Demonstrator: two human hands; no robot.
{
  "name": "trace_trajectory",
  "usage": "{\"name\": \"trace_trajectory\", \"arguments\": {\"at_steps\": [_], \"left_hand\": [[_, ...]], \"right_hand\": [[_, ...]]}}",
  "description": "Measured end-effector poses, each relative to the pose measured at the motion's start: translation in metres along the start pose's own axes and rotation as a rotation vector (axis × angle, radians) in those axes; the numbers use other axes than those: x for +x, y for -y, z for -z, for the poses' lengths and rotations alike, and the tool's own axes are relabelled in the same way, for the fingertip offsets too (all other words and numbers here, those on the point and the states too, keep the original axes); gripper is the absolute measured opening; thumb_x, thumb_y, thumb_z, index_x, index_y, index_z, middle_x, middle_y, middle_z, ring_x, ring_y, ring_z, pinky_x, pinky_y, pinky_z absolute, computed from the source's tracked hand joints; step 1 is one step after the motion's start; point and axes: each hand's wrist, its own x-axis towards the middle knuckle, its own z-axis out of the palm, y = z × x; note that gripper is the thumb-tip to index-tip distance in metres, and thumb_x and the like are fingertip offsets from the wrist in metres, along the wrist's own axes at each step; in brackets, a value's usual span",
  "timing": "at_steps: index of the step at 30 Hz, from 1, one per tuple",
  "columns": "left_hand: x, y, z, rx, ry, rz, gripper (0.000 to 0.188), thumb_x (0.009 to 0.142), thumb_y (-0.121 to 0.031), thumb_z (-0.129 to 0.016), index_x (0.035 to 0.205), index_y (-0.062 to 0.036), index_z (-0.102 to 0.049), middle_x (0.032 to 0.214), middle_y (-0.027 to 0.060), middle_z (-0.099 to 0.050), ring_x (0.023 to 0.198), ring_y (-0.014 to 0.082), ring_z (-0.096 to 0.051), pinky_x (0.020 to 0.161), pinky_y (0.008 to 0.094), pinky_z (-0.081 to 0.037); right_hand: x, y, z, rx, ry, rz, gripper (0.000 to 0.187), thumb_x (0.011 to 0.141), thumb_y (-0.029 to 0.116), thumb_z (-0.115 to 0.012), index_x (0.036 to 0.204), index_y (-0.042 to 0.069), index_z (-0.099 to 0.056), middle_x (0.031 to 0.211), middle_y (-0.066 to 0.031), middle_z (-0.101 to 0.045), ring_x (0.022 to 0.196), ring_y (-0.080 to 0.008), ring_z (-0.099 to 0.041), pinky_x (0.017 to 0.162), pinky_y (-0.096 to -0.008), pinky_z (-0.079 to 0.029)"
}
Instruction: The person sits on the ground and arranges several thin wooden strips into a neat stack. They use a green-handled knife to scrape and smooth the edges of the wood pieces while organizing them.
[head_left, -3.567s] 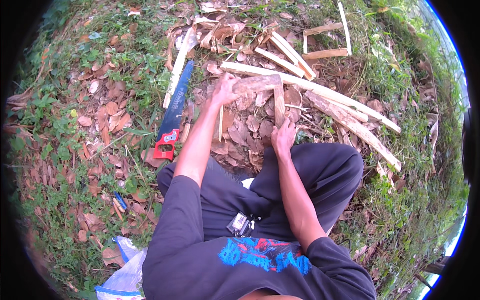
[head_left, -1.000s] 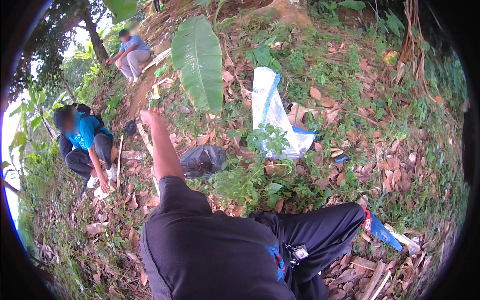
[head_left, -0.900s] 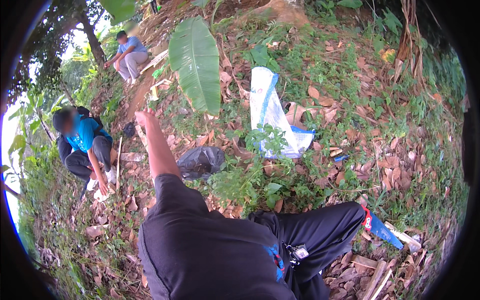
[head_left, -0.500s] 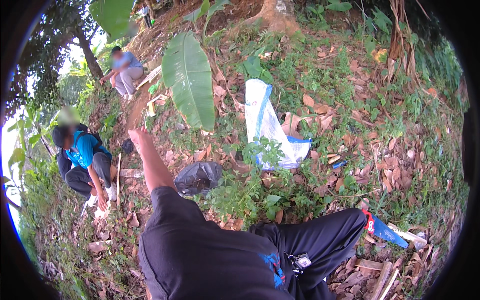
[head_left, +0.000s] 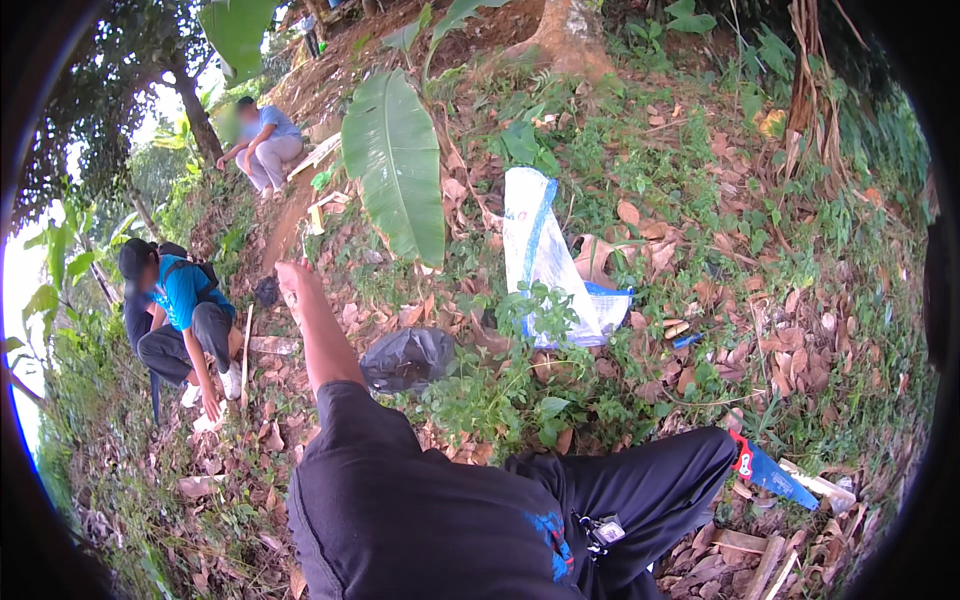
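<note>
My left arm stretches out toward the upper left, the hand (head_left: 294, 284) raised over the leaf-covered slope. Its fingers are small and foreshortened, so their pose is unclear, and I make out nothing held. Beneath the forearm, to its right, lies a black plastic bag (head_left: 408, 358). My right hand does not show clearly. By my bent knee (head_left: 705, 455) on the right rests a handsaw (head_left: 775, 477) with a blue blade and a red handle, partly hidden behind the knee.
A white sack (head_left: 545, 245) with blue edging stands among low plants. A large banana leaf (head_left: 393, 165) hangs ahead. One person (head_left: 190, 300) in blue squats at left; another (head_left: 270, 145) sits farther up. Wood strips (head_left: 765, 565) lie lower right, and a tree trunk (head_left: 565, 40) rises behind.
The whole view has shifted slightly, so most things appear farther right and lower. My left arm stays outstretched, its hand turned a little. The squatting person's head is lifted somewhat.
</note>
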Motion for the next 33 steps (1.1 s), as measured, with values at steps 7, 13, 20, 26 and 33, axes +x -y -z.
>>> {"name": "trace_trajectory", "arguments": {"at_steps": [7, 13, 20, 26, 33], "left_hand": [[0.023, 0.025, 0.008, 0.006, 0.002, -0.002, 0.032, 0.091, -0.034, -0.045, 0.093, -0.0027, -0.05, 0.085, 0.0094, -0.057, 0.058, 0.02, -0.052, 0.048, 0.0283, -0.039], [0.05, 0.084, 0.009, 0.159, 0.228, -0.131, 0.022, 0.089, -0.015, -0.044, 0.089, 0.0014, -0.06, 0.076, 0.0078, -0.061, 0.061, 0.0209, -0.06, 0.044, 0.0312, -0.041], [-0.203, 0.225, 0.034, 0.566, 0.952, -0.442, 0.021, 0.088, -0.012, -0.049, 0.091, 0.0001, -0.066, 0.074, 0.006, -0.059, 0.058, 0.0132, -0.048, 0.051, 0.0298, -0.039], [-0.458, 0.288, 0.125, 0.696, 2.083, -0.064, 0.015, 0.095, -0.013, -0.055, 0.097, -0.0025, -0.065, 0.07, -0.0038, -0.053, 0.057, 0.0044, -0.043, 0.05, 0.0232, -0.035], [-0.728, 0.406, 0.229, 0.332, 2.926, 0.462, 0.028, 0.083, -0.003, -0.057, 0.11, -0.0041, -0.067, 0.098, 0.0132, -0.068, 0.089, 0.0245, -0.065, 0.083, 0.0336, -0.051]], "right_hand": [[0.002, 0.004, -0.003, 0.02, -0.02, 0.012, 0.074, 0.088, 0.065, -0.043, 0.136, 0.008, -0.044, 0.124, -0.0216, -0.056, 0.116, -0.0345, -0.053, 0.094, -0.0513, -0.041], [0.016, -0.11, 0.091, -0.028, -0.423, -0.101, 0.073, 0.089, 0.064, -0.044, 0.135, 0.008, -0.046, 0.122, -0.0219, -0.058, 0.114, -0.0347, -0.055, 0.093, -0.0517, -0.043], [-0.019, -0.297, 0.292, -0.163, -0.826, -0.756, 0.071, 0.089, 0.063, -0.044, 0.134, 0.008, -0.048, 0.119, -0.0222, -0.061, 0.111, -0.0349, -0.058, 0.09, -0.0522, -0.045], [-0.01, -0.221, 0.279, -0.355, -1.049, -0.701, 0.045, 0.085, 0.031, -0.057, 0.116, -0.001, -0.059, 0.11, -0.0277, -0.062, 0.101, -0.041, -0.06, 0.087, -0.0483, -0.047], [0.021, -0.162, 0.254, -0.301, -0.889, -0.437, 0.036, 0.086, 0.023, -0.057, 0.114, 0.0, -0.058, 0.088, -0.0209, -0.059, 0.085, -0.0327, -0.058, 0.082, -0.0446, -0.043]]}}
